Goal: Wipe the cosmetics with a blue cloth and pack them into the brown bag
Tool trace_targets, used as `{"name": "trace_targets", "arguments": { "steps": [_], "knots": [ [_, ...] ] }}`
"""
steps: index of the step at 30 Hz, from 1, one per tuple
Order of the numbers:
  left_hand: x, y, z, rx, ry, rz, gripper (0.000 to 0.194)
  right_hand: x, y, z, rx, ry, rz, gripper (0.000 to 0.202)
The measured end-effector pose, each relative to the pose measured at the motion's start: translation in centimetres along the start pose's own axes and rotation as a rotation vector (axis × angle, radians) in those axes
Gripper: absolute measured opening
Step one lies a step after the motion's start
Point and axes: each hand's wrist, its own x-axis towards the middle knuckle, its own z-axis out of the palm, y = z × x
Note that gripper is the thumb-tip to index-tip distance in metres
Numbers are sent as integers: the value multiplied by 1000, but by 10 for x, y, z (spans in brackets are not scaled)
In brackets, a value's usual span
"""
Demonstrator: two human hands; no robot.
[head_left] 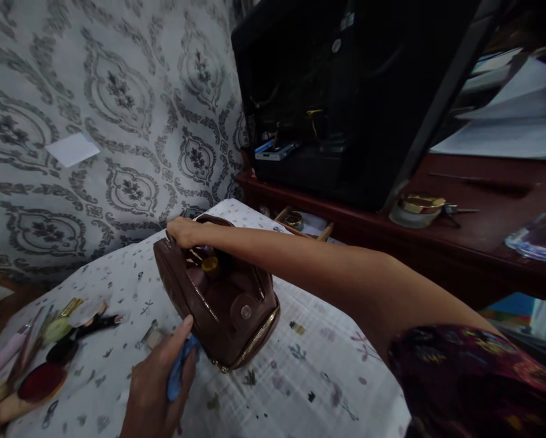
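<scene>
A brown cosmetic bag (182,286) with gold zippers lies unzipped on the patterned tablecloth (300,353). Inside it shows a gold-capped container (210,266); the rest of the contents are dark. My right hand (186,233) reaches across to the bag's far end, its fingers closed over the rim there, and the fingertips are partly hidden. Close to the bag's near left side, my left hand (152,383) pinches a crumpled blue cloth (180,368) between thumb and fingers. A small clear bottle (153,336) is on the cloth just beyond my left hand.
Makeup items lie at left, among them a large brush (42,382), a round compact (87,311) and a pink tube (6,359). A black television (346,109) stands on a dark red cabinet (483,194), with a gold-lidded jar (416,211). An opened drawer (312,224) sits behind the bag.
</scene>
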Motion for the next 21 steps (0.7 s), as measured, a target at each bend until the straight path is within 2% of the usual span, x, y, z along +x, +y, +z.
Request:
{"name": "trace_targets", "arguments": {
  "steps": [3,11,17,21],
  "knots": [
    [3,-2,-3,12,-39,66,51,1,0,-6,-38,15,17,22],
    [6,-1,-6,41,-74,115,58,-9,-14,-23,-35,151,125,24],
    [14,5,-10,18,-67,115,56,-37,-25,-30,22,325,75,23],
    [12,6,-13,49,-73,110,53,-76,-41,-30,152,453,-19,22]
  ]
}}
